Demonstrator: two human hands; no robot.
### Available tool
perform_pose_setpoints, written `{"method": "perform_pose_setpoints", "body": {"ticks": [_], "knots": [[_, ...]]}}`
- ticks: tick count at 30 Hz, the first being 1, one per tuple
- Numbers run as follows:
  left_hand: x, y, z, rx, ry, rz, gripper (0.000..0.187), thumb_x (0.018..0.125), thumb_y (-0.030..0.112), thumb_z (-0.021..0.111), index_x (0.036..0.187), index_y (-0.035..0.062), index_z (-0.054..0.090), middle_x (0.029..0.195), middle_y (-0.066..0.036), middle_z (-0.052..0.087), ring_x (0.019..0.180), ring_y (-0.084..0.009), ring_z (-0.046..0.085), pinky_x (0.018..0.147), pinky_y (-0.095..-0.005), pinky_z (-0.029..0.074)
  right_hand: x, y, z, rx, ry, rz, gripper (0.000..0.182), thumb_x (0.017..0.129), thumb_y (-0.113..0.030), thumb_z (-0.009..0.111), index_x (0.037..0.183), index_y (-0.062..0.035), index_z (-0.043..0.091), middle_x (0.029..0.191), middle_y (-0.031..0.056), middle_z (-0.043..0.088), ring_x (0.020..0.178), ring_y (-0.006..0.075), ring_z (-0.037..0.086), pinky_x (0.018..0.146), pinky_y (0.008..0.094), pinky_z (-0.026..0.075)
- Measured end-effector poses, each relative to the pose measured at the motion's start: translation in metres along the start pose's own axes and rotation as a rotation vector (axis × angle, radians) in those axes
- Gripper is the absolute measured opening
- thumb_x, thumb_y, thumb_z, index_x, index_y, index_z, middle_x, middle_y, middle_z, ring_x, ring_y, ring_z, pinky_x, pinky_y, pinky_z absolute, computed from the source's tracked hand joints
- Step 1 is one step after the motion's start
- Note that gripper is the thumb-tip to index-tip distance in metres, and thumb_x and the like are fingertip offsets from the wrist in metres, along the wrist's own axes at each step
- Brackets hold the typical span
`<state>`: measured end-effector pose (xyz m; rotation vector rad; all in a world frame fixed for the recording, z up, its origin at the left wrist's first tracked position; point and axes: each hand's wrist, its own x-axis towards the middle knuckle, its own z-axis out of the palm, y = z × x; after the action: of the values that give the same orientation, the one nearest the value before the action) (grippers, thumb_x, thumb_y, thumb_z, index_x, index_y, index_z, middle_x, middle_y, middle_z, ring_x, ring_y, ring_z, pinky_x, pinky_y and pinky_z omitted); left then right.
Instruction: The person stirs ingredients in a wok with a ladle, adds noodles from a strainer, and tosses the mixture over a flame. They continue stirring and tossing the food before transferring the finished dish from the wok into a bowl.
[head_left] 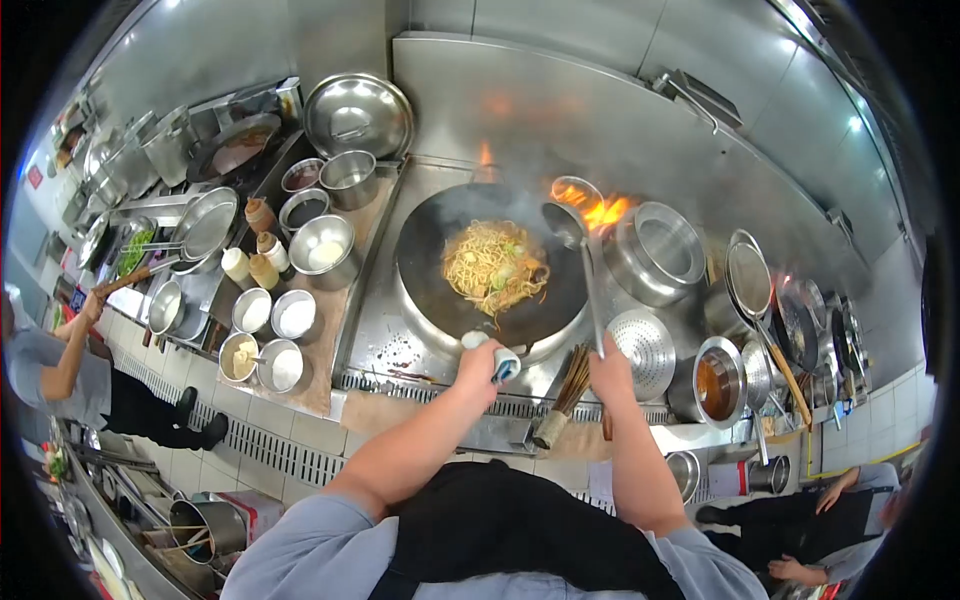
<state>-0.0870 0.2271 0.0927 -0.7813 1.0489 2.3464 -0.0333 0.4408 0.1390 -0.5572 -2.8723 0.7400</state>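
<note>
A large black wok [420, 270] sits on the stove with a heap of noodles [490, 265] in it, steam rising above. At its near rim, my left hand [480, 372] is closed round a folded white and blue cloth [507, 364], which touches the wok's edge. My right hand [611, 376] grips the long handle of a ladle [566, 226]; the ladle's bowl hangs over the wok's far right side, beside the noodles. Flames [605, 212] burn just behind that bowl. Between my hands lies a bamboo wok brush [568, 393].
Left of the stove stand tubs of white seasoning [294, 314], squeeze bottles [263, 272] and steel bowls. To the right are a stacked steel pot [660, 255], a perforated strainer [640, 350] and a pot of brown liquid [712, 388]. One person [70, 370] works at left; another [820, 530] is at lower right.
</note>
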Motion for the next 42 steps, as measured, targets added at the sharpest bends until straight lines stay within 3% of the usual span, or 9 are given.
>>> {"method": "perform_pose_setpoints", "body": {"ticks": [8, 12, 14, 18, 24, 30, 38, 40, 42], "knots": [[0.007, 0.004, -0.006, 0.077, 0.094, 0.010, 0.013, 0.079, 0.019, 0.058, 0.088, 0.0090, 0.055, 0.075, -0.008, 0.058, 0.060, -0.0224, 0.058, 0.047, -0.0369, 0.043, -0.012, -0.051, -0.014, -0.209, -0.200, -0.135, 0.047, 0.087, -0.017, 0.053, 0.133, -0.0085, 0.044, 0.101, 0.0286, 0.061, 0.094, 0.0432, 0.058, 0.083, 0.0481, 0.046], [0.018, 0.003, -0.008, 0.100, 0.077, 0.049, 0.013, 0.080, 0.019, 0.057, 0.089, 0.0085, 0.055, 0.072, -0.007, 0.058, 0.059, -0.0218, 0.058, 0.045, -0.0368, 0.042, 0.005, -0.045, -0.017, 0.129, -0.255, -0.315, 0.044, 0.087, -0.019, 0.054, 0.130, -0.0132, 0.048, 0.101, 0.0247, 0.062, 0.096, 0.0410, 0.058, 0.082, 0.0454, 0.046], [0.028, 0.001, -0.011, 0.071, 0.077, 0.000, 0.013, 0.081, 0.019, 0.057, 0.088, 0.0084, 0.055, 0.069, -0.006, 0.057, 0.056, -0.0216, 0.057, 0.041, -0.0345, 0.040, 0.017, -0.034, -0.013, 0.105, -0.488, -0.290, 0.044, 0.087, -0.018, 0.054, 0.130, -0.0116, 0.047, 0.103, 0.0243, 0.062, 0.099, 0.0414, 0.057, 0.085, 0.0447, 0.046], [0.010, 0.007, -0.010, 0.058, -0.003, -0.042, 0.013, 0.081, 0.020, 0.058, 0.087, 0.0095, 0.054, 0.068, -0.006, 0.057, 0.053, -0.0210, 0.055, 0.039, -0.0324, 0.039, -0.020, -0.063, -0.025, -0.213, -0.364, -0.096, 0.042, 0.086, -0.022, 0.056, 0.127, -0.0118, 0.052, 0.108, 0.0221, 0.061, 0.101, 0.0374, 0.058, 0.088, 0.0429, 0.046], [0.026, -0.001, -0.019, 0.049, -0.036, -0.054, 0.008, 0.083, 0.020, 0.054, 0.082, 0.0115, 0.055, 0.066, -0.005, 0.057, 0.057, -0.0192, 0.056, 0.042, -0.0322, 0.041, -0.023, -0.032, -0.058, -0.183, -0.352, -0.192, 0.046, 0.088, -0.022, 0.052, 0.133, -0.0150, 0.046, 0.111, 0.0207, 0.061, 0.103, 0.0377, 0.057, 0.090, 0.0448, 0.045], [-0.052, 0.005, -0.002, 0.014, 0.001, -0.100, 0.012, 0.087, 0.020, 0.047, 0.082, 0.0113, 0.054, 0.068, -0.004, 0.057, 0.057, -0.0183, 0.056, 0.038, -0.0308, 0.040, -0.025, -0.009, -0.107, -0.202, -0.518, -0.303, 0.045, 0.087, -0.022, 0.053, 0.131, -0.0149, 0.049, 0.105, 0.0206, 0.063, 0.100, 0.0371, 0.058, 0.087, 0.0437, 0.046], [-0.041, -0.062, -0.090, 0.110, 0.015, 0.060, 0.009, 0.082, 0.016, 0.058, 0.088, 0.0099, 0.055, 0.078, -0.005, 0.060, 0.068, -0.0202, 0.060, 0.054, -0.0371, 0.049, -0.051, -0.048, -0.072, -0.389, -0.167, -0.169, 0.043, 0.089, -0.023, 0.053, 0.131, -0.0132, 0.048, 0.099, 0.0178, 0.064, 0.087, 0.0369, 0.061, 0.077, 0.0474, 0.048], [-0.075, -0.054, -0.088, 0.268, 0.031, -0.239, 0.010, 0.083, 0.017, 0.058, 0.091, 0.0114, 0.055, 0.077, -0.005, 0.060, 0.073, -0.0193, 0.061, 0.058, -0.0368, 0.050, -0.061, -0.049, -0.089, -0.389, -0.127, -0.188, 0.043, 0.089, -0.023, 0.053, 0.131, -0.0144, 0.048, 0.096, 0.0178, 0.064, 0.086, 0.0368, 0.061, 0.075, 0.0475, 0.048], [-0.099, -0.032, -0.058, 0.169, -0.010, -0.191, 0.008, 0.084, 0.017, 0.058, 0.089, 0.0115, 0.056, 0.078, -0.005, 0.060, 0.071, -0.0190, 0.061, 0.056, -0.0359, 0.049, -0.067, -0.042, -0.125, -0.361, -0.248, -0.235, 0.043, 0.087, -0.020, 0.055, 0.130, -0.0157, 0.050, 0.093, 0.0191, 0.064, 0.088, 0.0368, 0.061, 0.077, 0.0461, 0.047]]}}
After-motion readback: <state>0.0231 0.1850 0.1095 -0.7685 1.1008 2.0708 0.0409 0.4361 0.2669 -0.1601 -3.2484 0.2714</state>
